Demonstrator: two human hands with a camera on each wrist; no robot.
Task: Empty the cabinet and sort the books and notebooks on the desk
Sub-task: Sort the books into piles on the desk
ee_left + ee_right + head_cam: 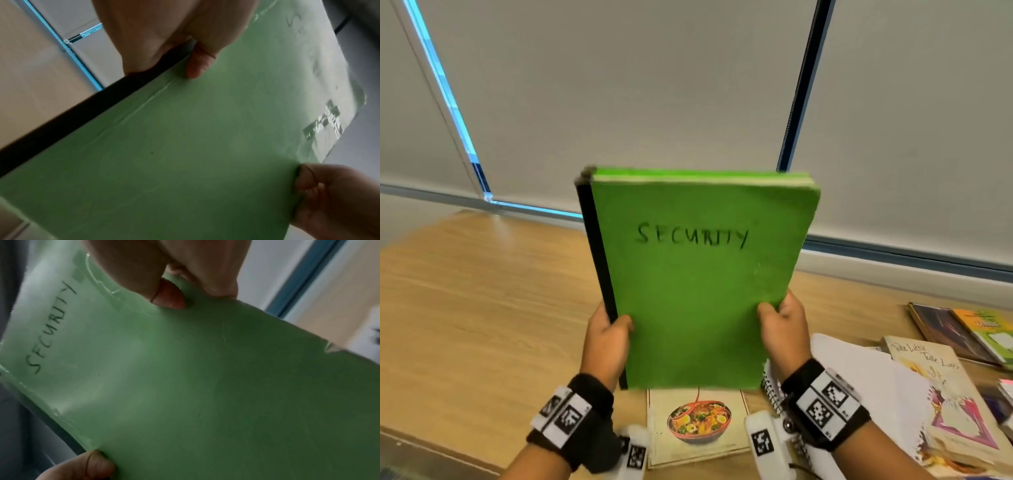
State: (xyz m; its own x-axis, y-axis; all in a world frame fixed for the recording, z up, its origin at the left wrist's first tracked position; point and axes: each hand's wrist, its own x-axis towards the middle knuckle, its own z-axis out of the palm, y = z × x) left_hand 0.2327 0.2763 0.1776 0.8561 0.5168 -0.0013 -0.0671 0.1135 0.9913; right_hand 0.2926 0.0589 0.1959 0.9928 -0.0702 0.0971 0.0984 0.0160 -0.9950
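Both hands are holding one green notebook [702,274] upright in front of the head camera, cover facing the person, so the handwritten "SECURITY" is readable, most likely a label check to decide which pile it belongs in. Going left to right: the bare stretch of the desk [465,308] on the left is carrying nothing visible, probable landing room for a new pile. Left hand [607,337] is gripping the black spine edge low down, thumb lying on the front cover, fingers going behind; the left wrist view is showing that thumb pressing right beside the spine. Right hand [784,329] is pinching the open edge at about the same height, thumb in front, fingers behind, which is keeping the pages from fanning and the cover flat. Gripping both lower edges is leaving the title uncovered. Notebook is sitting well above the desk, touching nothing but the hands. Directly below it a recipe booklet [698,428] with a bowl picture is lying flat near the front edge. Just right of that, a spiral notebook [859,377] with white pages is lying partly under a pale storybook [941,394]. Further right, a dark book [941,329] and a yellow-green book [989,332] are lying side by side, looking like a started group. Cabinet is not in view, so I can't tell how much is left inside. Judgement: sorting is underway, several items still unsorted.
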